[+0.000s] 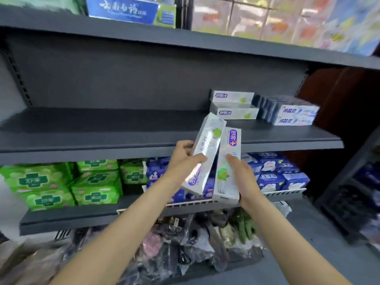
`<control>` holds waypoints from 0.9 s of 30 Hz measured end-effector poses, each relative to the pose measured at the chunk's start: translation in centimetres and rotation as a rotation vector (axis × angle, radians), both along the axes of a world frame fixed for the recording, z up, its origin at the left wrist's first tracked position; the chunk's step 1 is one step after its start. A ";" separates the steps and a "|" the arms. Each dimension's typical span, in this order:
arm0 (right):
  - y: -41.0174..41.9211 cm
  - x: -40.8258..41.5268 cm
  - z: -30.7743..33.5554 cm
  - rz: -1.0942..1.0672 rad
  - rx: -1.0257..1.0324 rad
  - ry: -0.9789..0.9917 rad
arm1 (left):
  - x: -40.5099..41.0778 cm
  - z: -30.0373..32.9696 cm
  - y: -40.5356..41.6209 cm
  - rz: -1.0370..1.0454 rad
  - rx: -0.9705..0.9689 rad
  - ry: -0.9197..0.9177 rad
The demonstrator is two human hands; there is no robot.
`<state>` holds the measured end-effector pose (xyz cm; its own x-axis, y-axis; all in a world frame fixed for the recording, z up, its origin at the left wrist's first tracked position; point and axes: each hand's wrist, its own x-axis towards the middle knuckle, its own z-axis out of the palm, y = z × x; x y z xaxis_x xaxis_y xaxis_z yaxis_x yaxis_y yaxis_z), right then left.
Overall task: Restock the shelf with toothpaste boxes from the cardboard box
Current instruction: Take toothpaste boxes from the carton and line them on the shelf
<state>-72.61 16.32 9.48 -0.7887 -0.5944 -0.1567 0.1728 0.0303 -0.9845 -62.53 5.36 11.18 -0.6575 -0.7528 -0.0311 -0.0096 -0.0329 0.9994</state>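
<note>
Your left hand holds one toothpaste box and your right hand holds a second box, both raised just in front of the middle shelf's front edge. They look light, stiff and glossy, so hold them across the long sides, mid-length. Both stand steeply, long axes pointing up towards the stacked boxes at the shelf's right end.

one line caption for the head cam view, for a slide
Left hand and right hand each hold a toothpaste box before a grey shelf already bearing two stacked boxes.
</note>
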 end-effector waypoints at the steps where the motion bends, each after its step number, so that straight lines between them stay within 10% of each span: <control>1: -0.7 -2.0 0.3 -0.020 -0.005 0.017 | -2.0 0.3 -1.1 0.011 -0.046 -0.008; 16: -8.3 -25.0 5.5 -0.233 -0.150 0.184 | -27.7 3.4 -12.8 -0.195 -1.107 -0.488; 27: -10.7 -31.7 6.0 -0.136 -0.122 0.154 | -33.8 1.7 -12.8 -0.092 -1.354 -0.643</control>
<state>-104.33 5.63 15.46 -0.8717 -0.4884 0.0388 0.0141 -0.1042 -0.9945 -96.38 -7.41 12.88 -0.8480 -0.4050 0.3419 -0.3971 0.9127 0.0964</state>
